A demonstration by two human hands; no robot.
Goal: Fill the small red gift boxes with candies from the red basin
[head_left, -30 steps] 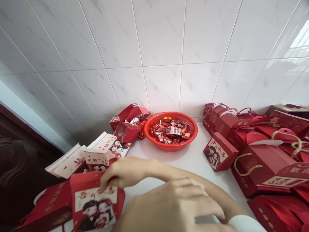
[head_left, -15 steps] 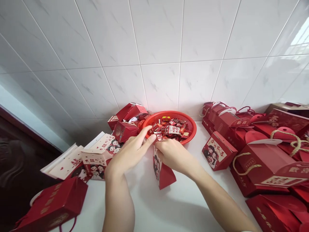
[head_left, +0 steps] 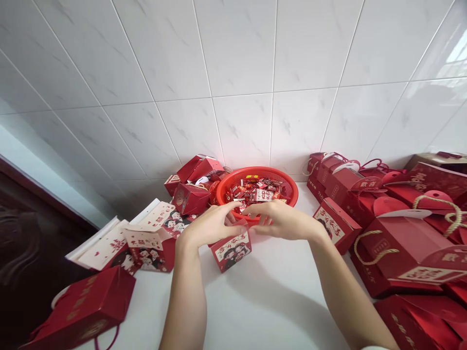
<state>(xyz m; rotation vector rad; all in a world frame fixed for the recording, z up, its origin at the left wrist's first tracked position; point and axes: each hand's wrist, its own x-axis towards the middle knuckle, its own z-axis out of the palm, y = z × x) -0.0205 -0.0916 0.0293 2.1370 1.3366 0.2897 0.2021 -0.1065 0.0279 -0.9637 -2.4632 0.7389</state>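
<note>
Best to keep the left hand (head_left: 206, 227) light against the upper left of the small red gift box (head_left: 233, 253), just enough to steady without denting the likely thin card. Best, too, to keep the right hand (head_left: 288, 221) level and opposite, with even, gentle pressure to avoid tipping or skewing. On the left, thumb and fingers apart and curved over the top of the box, with exact contact partly hidden. Below and between both hands, the box, upright on the white counter (head_left: 146, 316), printed couple facing forward, just in front of the red plastic basket (head_left: 295, 192) of wrapped candies (head_left: 263, 195). On the right, fingers bent and apart, near the top right edge, touch impossible to confirm.
</note>
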